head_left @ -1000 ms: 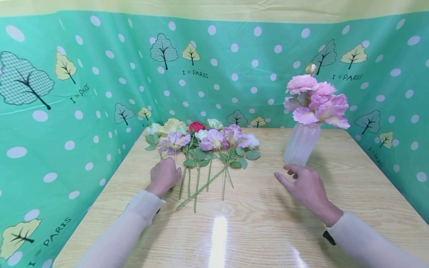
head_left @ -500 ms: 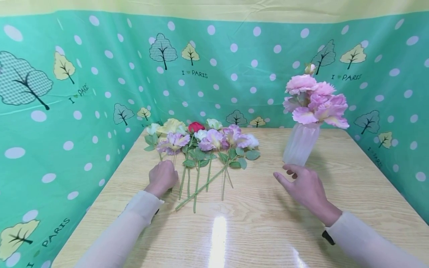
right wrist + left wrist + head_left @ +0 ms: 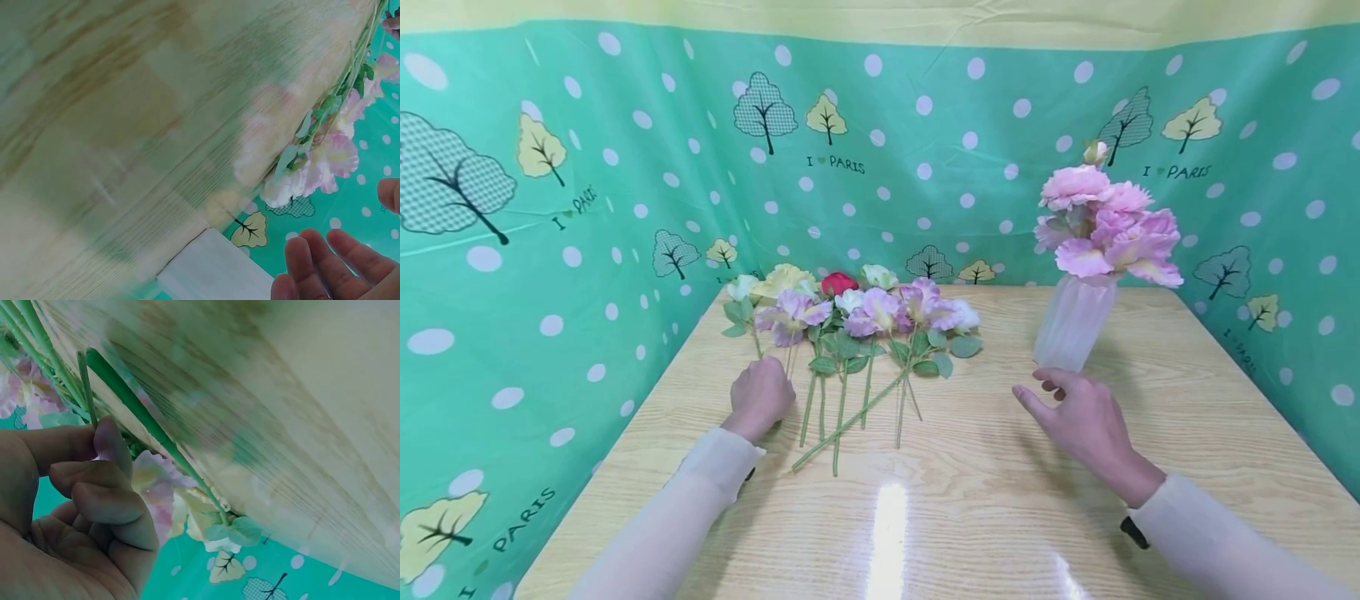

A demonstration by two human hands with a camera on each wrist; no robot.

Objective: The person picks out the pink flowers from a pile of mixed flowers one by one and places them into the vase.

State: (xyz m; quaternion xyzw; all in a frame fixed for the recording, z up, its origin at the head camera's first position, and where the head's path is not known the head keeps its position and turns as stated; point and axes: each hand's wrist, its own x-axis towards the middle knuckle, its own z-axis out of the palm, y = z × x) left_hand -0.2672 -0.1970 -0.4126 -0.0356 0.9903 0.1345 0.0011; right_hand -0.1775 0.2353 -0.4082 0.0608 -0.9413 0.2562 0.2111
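Observation:
My left hand [image 3: 762, 393] is at the left end of a row of artificial flowers. Its thumb and forefinger pinch a thin green stem [image 3: 86, 387], seen close up in the left wrist view; the other fingers curl below. Just beyond that hand, the head of a light purple flower [image 3: 792, 317] lies in line with the pinched stem. Another thicker stem [image 3: 147, 419] passes beside the fingertips. On the right, my right hand [image 3: 1086, 421] hovers over the table with relaxed fingers and nothing in them, just in front of a frosted white vase [image 3: 1075, 325] filled with pink flowers [image 3: 1108, 221].
Along the table's back left lie a yellow flower [image 3: 786, 280], a red flower [image 3: 838, 284], a white flower [image 3: 880, 277] and more purple ones [image 3: 877, 313]. One long stem [image 3: 850, 423] crosses others diagonally. A green printed curtain [image 3: 895, 200] surrounds the wooden table [image 3: 985, 500].
The left hand has shifted slightly left and toward the person. The light purple flower head beyond it has turned a little and shifted right. My right hand stays in place by the vase.

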